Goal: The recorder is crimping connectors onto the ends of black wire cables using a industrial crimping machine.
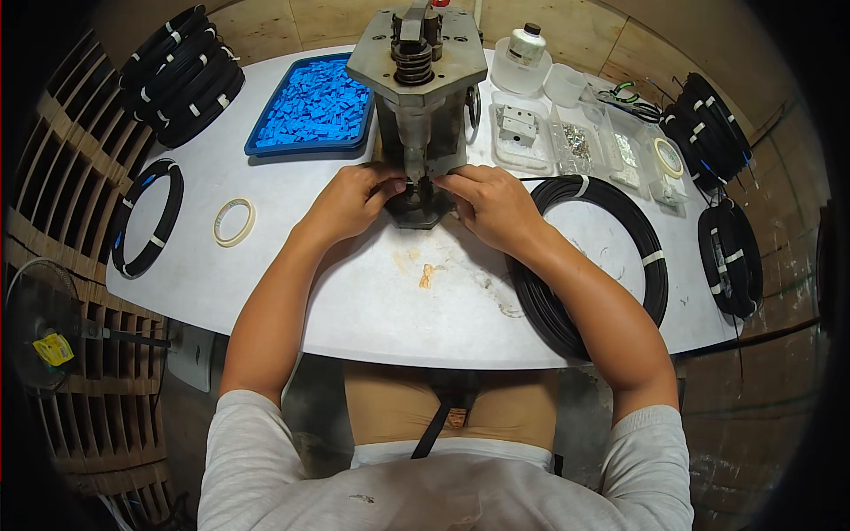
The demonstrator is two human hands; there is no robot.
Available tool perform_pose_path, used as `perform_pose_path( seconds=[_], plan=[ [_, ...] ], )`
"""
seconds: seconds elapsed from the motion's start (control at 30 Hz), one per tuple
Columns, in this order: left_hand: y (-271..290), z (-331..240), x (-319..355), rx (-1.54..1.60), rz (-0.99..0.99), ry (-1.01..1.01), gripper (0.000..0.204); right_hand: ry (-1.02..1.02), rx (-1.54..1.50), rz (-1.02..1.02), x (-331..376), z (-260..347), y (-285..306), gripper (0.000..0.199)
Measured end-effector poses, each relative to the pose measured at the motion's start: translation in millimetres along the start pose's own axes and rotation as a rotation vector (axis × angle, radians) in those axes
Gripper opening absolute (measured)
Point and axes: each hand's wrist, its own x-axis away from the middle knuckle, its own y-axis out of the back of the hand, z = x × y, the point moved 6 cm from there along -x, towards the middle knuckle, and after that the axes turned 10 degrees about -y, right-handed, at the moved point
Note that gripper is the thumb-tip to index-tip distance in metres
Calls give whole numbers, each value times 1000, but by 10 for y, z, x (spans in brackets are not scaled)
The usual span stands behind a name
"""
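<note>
While both hands are meeting at the base of the small metal press [416, 97], the left hand [352, 202] and right hand [490, 205] are pinching a small part, hidden under its ram, equally near; a black cable coil [591, 257] is lying right of the press.

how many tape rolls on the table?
2. One tape roll lies flat left of the left hand; the other tape roll is at the far right beside the clear trays. More may be hidden.
</note>
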Motion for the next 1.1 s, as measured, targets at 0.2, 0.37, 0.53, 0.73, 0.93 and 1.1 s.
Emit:
perform_pose_path(
  seconds=[0.2,0.37,0.53,0.73,0.93,1.1],
  plan=[
    [6,11,5,3,13,41,22,5,-9,20,4,36,27,47],
    [4,19,13,67,-19,77,20,1,-11,8,12,19,18,45],
    [-1,54,20,38,-6,74,18,-12,-12,16,6,12,-8,42],
    [-11,66,12,50,-8,69,18,-4,-13,6,8,5,-8,39],
    [-6,53,5,19,0,51,18,-6,-8,10,4,20,5,39],
    [-3,51,13,32,-3,50,18,-11,-5,13,6,8,-8,38]
  ],
)
